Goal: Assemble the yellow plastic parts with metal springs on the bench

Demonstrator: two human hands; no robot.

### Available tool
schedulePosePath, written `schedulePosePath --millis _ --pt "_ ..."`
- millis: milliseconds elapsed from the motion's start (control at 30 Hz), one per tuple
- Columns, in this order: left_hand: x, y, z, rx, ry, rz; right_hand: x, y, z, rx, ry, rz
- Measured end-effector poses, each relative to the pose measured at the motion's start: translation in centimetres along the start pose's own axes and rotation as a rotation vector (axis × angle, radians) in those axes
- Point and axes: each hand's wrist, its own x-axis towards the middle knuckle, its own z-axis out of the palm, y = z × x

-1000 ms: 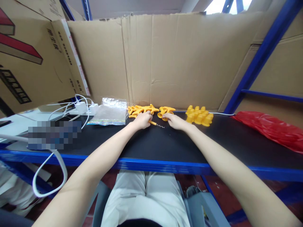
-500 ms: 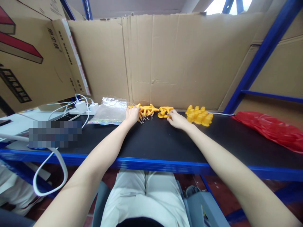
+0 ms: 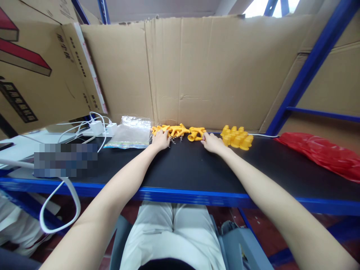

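At the back of the black tabletop lies a heap of yellow branch-shaped plastic pieces (image 3: pixel 176 130), with thin metal spirals (image 3: pixel 173 140) hanging from its front side. My left hand (image 3: pixel 161 140) reaches into the left part of this heap, fingers curled downward and close together; what they grip is hidden. To the right are a few more yellow pieces, one with a round, cone-like end (image 3: pixel 191 137). My right hand (image 3: pixel 212 143) has its fingertips closed on the right end of a yellow piece (image 3: pixel 199 138). Several yellow cup-like pieces (image 3: pixel 237 138) stand grouped beyond it.
A clear plastic bag (image 3: pixel 128 133) lies left of the heap, near white chargers (image 3: pixel 97 128) and cables. A red plastic bag (image 3: pixel 317 152) rests at the right. Cardboard (image 3: pixel 213 75) walls off the back, and a blue rail (image 3: pixel 194 195) edges the table.
My left hand has shifted slightly right and nearer to me, uncovering yellow pieces at the heap's left end. My right hand has drawn a little to the right.
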Motion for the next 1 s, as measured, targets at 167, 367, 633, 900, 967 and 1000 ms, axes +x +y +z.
schedulePosePath --millis 167,367,633,900,967,1000 --pt "-0.2 0.1 0.0 0.019 0.043 0.026 -0.2 0.0 -0.7 0.053 0.147 0.053" --pt "-0.1 0.4 -0.7 -0.057 0.179 0.038 -0.1 0.2 -1.0 0.098 0.414 -0.027" --pt "-1.3 2.0 -2.0 -0.118 0.316 0.338 -0.1 -0.1 -0.8 0.03 0.558 -0.586" --pt "-1.0 2.1 -1.6 -0.139 0.301 0.396 -0.5 -0.8 -0.6 0.019 0.578 -0.675" --pt "-1.1 2.3 -1.8 -0.138 0.315 0.373 -0.5 -0.8 -0.6 0.013 0.575 -0.655" --pt "-1.2 2.5 -1.9 -0.139 0.322 0.366 -0.5 -0.8 -0.6 0.011 0.569 -0.645"
